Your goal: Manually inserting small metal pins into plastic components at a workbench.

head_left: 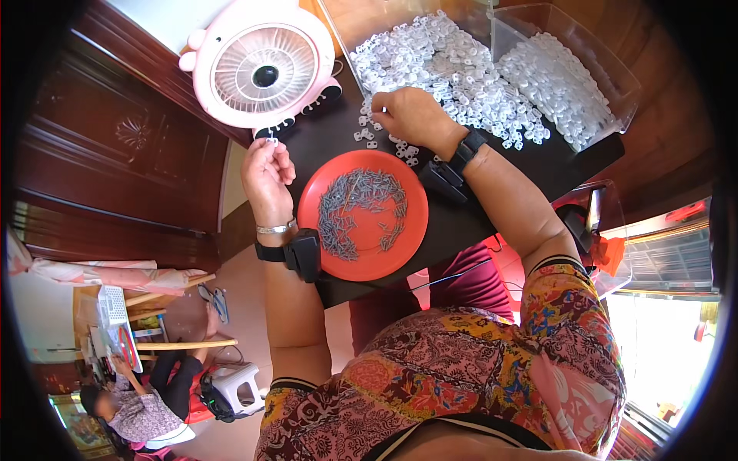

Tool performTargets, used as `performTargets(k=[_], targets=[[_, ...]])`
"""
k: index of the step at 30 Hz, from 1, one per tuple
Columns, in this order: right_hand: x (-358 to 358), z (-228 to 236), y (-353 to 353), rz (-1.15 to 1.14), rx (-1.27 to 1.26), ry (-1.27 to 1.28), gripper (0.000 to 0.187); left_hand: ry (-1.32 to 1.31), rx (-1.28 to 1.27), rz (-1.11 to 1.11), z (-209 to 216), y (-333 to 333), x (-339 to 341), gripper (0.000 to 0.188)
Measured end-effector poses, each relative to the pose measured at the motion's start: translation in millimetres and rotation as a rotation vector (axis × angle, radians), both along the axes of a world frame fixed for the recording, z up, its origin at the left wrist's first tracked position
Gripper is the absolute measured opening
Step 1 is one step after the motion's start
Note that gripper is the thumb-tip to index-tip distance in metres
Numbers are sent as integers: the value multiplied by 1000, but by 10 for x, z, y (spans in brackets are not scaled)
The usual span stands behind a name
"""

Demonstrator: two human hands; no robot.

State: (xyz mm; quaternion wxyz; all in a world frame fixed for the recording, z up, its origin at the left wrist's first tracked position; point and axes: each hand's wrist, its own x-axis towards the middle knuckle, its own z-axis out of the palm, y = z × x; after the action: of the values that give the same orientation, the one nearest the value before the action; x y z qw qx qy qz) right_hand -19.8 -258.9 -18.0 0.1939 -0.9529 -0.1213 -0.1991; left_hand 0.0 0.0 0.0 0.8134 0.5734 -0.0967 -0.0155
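Observation:
My left hand (266, 177) is raised beside the pink fan, its thumb and fingertips pinching a small white plastic piece (271, 140). Over the near edge of a heap of similar white plastic pieces (430, 50) is my right hand (415, 117). Its fingers are curled together, and whatever may be between them is too small to make out. Between my forearms lies a round red plate (411, 238). Many thin grey metal pins (338, 223), like screws or nails, are spread over it in a ring. A few loose white pieces (365, 136) lie near the plate's far rim.
A pink fan (265, 73) stands at the far left of the dark table (480, 203). Clear plastic bins (626, 92) hold the white pieces at the far right. Black devices are strapped to both my wrists. Another person (146, 411) sits at the lower left by a white stool (240, 388).

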Motion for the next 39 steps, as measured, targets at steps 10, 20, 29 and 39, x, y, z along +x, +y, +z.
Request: performTargets(k=[10, 20, 29, 39], targets=[[52, -106, -12, 90, 155, -1, 15, -10, 58, -9, 74, -135, -132, 16], [83, -154, -97, 37, 86, 3, 13, -10, 74, -21, 60, -174, -150, 17], [118, -203, -111, 5, 38, -48, 13, 0, 89, -21, 50, -169, -153, 17], [129, -287, -59, 64, -148, -66, 12, -2, 96, -43, 26, -189, -140, 18]])
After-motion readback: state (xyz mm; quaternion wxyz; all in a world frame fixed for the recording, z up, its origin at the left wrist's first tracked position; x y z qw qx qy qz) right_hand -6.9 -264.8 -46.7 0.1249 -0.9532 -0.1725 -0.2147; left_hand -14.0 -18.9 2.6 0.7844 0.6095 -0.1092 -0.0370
